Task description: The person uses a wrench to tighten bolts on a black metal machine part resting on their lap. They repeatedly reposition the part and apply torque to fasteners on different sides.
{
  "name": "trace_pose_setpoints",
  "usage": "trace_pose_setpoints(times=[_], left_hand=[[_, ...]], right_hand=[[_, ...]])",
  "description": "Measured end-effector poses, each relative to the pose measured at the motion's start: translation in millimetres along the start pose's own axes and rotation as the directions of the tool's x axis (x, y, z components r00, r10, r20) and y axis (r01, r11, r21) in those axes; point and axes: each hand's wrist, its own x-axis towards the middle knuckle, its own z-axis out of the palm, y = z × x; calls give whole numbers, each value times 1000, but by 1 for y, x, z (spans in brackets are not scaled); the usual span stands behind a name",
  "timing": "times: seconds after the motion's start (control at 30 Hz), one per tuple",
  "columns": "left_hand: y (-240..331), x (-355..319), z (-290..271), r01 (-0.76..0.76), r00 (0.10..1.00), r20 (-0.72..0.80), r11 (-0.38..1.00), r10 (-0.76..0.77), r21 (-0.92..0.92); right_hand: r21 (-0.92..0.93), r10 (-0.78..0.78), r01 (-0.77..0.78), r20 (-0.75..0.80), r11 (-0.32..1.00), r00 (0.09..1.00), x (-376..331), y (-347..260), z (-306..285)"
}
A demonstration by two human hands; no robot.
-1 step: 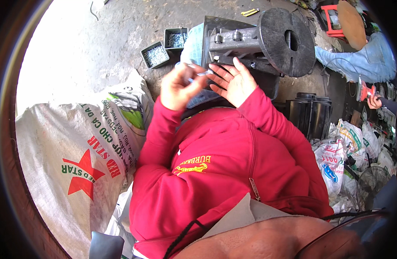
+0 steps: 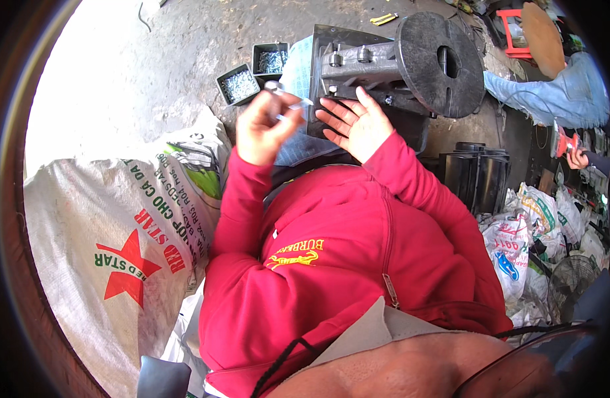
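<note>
Raised in front of my lap, my left hand (image 2: pixel 260 132) pinches a small shiny metal piece (image 2: pixel 274 87). The piece is blurred, so its kind cannot be made out. Facing it, my right hand (image 2: pixel 359 129) is open, palm up with fingers spread and nothing in it. Just beyond the hands lies a black bracket-like part (image 2: pixel 358 69) with a round slotted disc (image 2: pixel 444 63) at its right end. Bolts with nuts (image 2: pixel 363 54) sit in its base. To the left, a black tub (image 2: pixel 224 91) and a second black tub (image 2: pixel 254 60) hold small silvery metal pieces.
A large white woven sack (image 2: pixel 86 219) stands at my left. Black ribbed parts (image 2: pixel 475 174) and several filled bags (image 2: pixel 507 259) are on the right. At the far right, another person's hand (image 2: pixel 577 158) holds a red object (image 2: pixel 565 142). A yellow tool (image 2: pixel 384 19) lies on the floor.
My left hand has moved slightly left, away from the right hand, with the metal piece still pinched. My right hand has barely moved.
</note>
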Motion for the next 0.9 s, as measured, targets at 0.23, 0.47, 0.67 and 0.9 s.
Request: trace_pose_setpoints(times=[0.23,0.47,0.67,0.9], left_hand=[[-155,77,-138,16,885,-466,1000,-4,22],[-282,128,-188,289,744,-642,956,-187,57],[-317,162,-226,554,741,-666,637,-84,536],[-339,183,-213,482,855,-450,74,-259,873]], right_hand=[[-73,-5,10,63,997,998,16,-1,-15],[-63,39,-31,134,998,990,21,-8,-18],[-81,28,-10,212,997,977,24,-8,-28],[-177,42,8,279,984,959,20,-12,-33]])
